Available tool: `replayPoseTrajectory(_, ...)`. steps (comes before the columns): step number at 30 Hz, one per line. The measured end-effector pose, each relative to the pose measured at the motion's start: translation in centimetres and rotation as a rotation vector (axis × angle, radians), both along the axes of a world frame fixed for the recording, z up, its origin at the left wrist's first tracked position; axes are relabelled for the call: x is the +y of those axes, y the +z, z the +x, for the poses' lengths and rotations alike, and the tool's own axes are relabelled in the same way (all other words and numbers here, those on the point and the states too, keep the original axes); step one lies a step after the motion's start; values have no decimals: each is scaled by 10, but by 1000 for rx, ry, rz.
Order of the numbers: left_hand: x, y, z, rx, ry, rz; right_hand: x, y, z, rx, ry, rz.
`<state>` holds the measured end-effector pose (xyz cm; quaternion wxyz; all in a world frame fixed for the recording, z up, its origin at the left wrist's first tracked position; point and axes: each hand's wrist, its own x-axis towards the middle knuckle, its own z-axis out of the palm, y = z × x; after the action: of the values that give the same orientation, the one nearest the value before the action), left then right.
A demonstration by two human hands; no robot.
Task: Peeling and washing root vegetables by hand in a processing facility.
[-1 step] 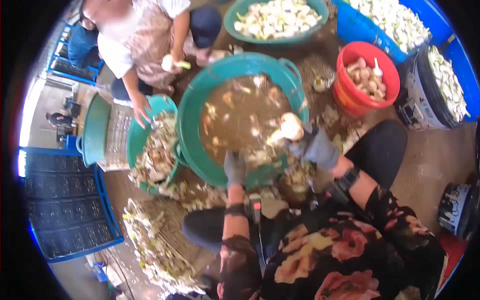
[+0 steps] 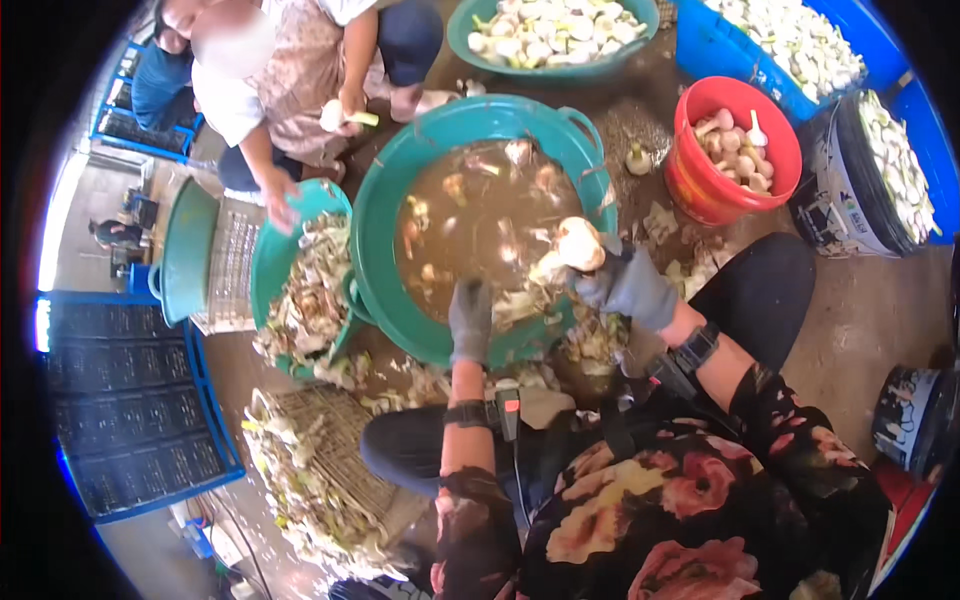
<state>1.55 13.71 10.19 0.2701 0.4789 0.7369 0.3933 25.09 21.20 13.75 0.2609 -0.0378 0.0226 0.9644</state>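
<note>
My right hand (image 2: 620, 285), in a grey glove, grips a garlic bulb (image 2: 580, 243) with loose pale skins over the right side of a large teal tub (image 2: 372, 250) of muddy water, where bulbs and scraps float. My left hand (image 2: 469, 320), also gloved, is at the tub's near part, lower left of the bulb, fingers closed; what they hold, if anything, is hidden. A red bucket (image 2: 700, 195) of garlic stands right of the tub. A teal tub of peelings (image 2: 268, 275) is at its left, and a lone bulb (image 2: 637, 160) lies on the floor.
A co-worker (image 2: 285, 70) opposite holds a trimmed bulb; more people are behind. Around are a teal bowl (image 2: 462, 45) and blue crate (image 2: 725, 65) of white garlic, a black-rimmed bucket (image 2: 830, 205), a wicker basket (image 2: 350, 455) with scraps, and dark stacked trays (image 2: 130, 400).
My left hand has moved slightly up and forward over the tub, and my right hand with the bulb slightly up. The co-worker's lower hand has shifted a little.
</note>
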Motion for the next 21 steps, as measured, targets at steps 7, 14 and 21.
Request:
replayPoseTrajectory(7, 15, 39, 40, -83, -525, -60, -6, 10, -7, -457, 82, 402)
replayPoseTrajectory(14, 0, 34, 44, -118, -505, -126, -8, 8, -14, -867, 80, 952)
replayPoseTrajectory(21, -19, 17, 54, -111, -206, -124, -15, 22, -20, -1017, 119, 1188)
